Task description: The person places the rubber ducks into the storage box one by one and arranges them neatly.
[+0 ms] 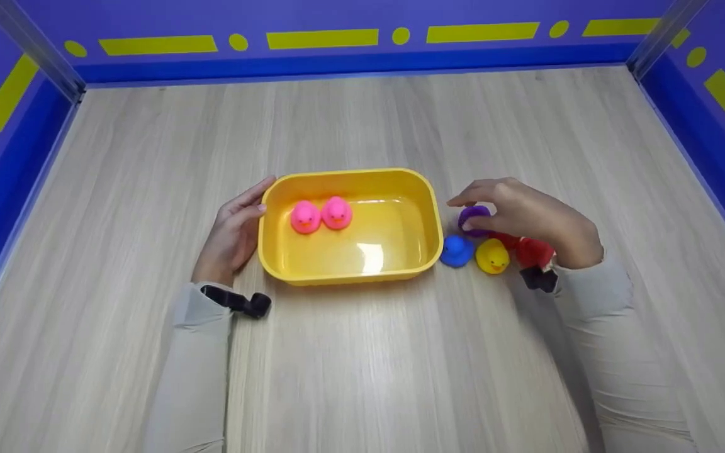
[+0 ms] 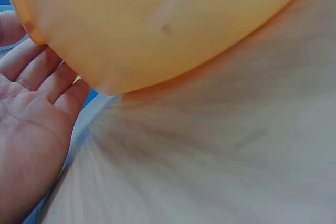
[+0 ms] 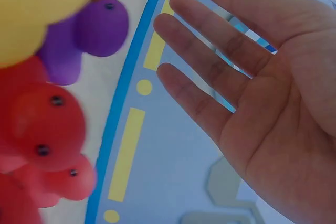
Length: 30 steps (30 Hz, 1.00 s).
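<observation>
A yellow plastic tub (image 1: 347,274) stands mid-table with two pink rubber ducks, a left one (image 1: 305,218) and a right one (image 1: 337,214), in its left half. My left hand (image 1: 231,233) holds the tub's left end, thumb at the rim and fingers along the outer wall. Just over a purple duck (image 1: 474,220) hovers my right hand (image 1: 520,211); its fingers are spread and apart from the duck in the right wrist view. Close by sit a blue duck (image 1: 457,251), a yellow duck (image 1: 492,256) and red ducks (image 3: 44,121), partly hidden by the hand in the head view.
Pale wood-look table (image 1: 362,365) lies under everything. Purple-blue walls (image 1: 325,16) with yellow dashes and dots border its back and sides. The blue duck sits right against the tub's right end. Black straps with small cameras (image 1: 255,305) circle both wrists.
</observation>
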Tool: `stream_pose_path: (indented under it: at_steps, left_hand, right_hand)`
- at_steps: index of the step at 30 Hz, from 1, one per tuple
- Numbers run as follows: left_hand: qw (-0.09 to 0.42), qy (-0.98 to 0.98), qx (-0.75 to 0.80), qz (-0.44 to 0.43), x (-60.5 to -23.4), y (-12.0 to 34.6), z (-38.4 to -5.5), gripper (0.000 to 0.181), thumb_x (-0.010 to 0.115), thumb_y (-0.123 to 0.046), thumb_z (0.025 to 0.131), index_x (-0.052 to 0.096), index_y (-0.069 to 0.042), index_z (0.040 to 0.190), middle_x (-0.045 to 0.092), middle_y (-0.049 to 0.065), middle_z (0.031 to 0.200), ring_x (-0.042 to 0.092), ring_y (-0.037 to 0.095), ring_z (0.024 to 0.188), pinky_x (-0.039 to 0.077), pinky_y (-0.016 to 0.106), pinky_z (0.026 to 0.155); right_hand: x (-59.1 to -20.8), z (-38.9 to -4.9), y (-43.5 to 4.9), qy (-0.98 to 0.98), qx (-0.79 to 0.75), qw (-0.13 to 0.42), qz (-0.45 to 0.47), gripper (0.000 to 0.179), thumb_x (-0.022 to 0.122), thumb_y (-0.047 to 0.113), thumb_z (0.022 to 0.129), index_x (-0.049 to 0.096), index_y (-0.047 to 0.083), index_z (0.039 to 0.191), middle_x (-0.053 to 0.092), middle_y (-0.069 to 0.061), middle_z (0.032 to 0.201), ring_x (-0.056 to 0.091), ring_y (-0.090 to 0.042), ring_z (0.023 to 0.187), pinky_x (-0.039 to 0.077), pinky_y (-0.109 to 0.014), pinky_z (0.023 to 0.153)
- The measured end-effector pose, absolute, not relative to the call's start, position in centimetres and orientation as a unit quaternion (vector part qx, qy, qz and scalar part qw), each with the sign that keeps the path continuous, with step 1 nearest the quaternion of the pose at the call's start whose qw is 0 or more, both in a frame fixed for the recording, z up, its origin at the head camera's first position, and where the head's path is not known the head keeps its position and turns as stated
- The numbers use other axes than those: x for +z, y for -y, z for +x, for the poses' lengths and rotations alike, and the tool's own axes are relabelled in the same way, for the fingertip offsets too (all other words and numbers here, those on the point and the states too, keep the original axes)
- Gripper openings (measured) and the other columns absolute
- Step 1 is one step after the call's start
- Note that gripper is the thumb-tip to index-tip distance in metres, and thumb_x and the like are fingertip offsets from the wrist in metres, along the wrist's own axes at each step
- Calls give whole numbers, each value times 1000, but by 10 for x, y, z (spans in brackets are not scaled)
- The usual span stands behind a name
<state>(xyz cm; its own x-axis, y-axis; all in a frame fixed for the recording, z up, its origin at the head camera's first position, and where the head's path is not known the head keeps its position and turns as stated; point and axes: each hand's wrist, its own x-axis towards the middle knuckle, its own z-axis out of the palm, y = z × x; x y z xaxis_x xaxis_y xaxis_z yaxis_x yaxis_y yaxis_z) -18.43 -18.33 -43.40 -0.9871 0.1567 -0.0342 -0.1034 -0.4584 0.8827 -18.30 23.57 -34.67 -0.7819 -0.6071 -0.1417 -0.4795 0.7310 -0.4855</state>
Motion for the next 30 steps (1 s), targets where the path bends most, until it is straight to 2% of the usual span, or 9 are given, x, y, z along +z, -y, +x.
stream_pose_path:
  at_steps: [10,17,27,30]
  left_hand:
    - [84,-521,849,25,-436,186,-184,53,41,7,91,34,8,144,48,8,144,44,16,132,32,35,116]
    - [77,-518,852,24,-434,184,-184,52,42,8,91,37,8,142,51,9,142,44,17,132,32,36,116]
    - [85,-519,850,19,-436,183,-186,54,42,7,90,34,8,144,44,12,148,45,15,131,31,34,117]
    - [77,-518,851,19,-435,184,-185,53,42,8,90,36,9,142,47,11,145,46,15,130,33,35,116]
  right_hand:
    - [-357,-177,-249,-918,-228,149,-286,38,70,10,86,65,8,123,63,-11,123,59,-30,113,52,-50,95]
    - [-357,-174,-260,-921,-232,163,-269,33,68,10,88,66,11,121,63,-10,123,59,-30,112,52,-50,94]
    - [-355,-166,-274,-918,-233,136,-292,35,69,8,86,67,10,121,65,-10,121,61,-30,111,54,-48,91]
    - [-354,-165,-275,-917,-229,137,-298,35,70,6,85,67,9,120,65,-10,120,61,-30,111,54,-48,90]
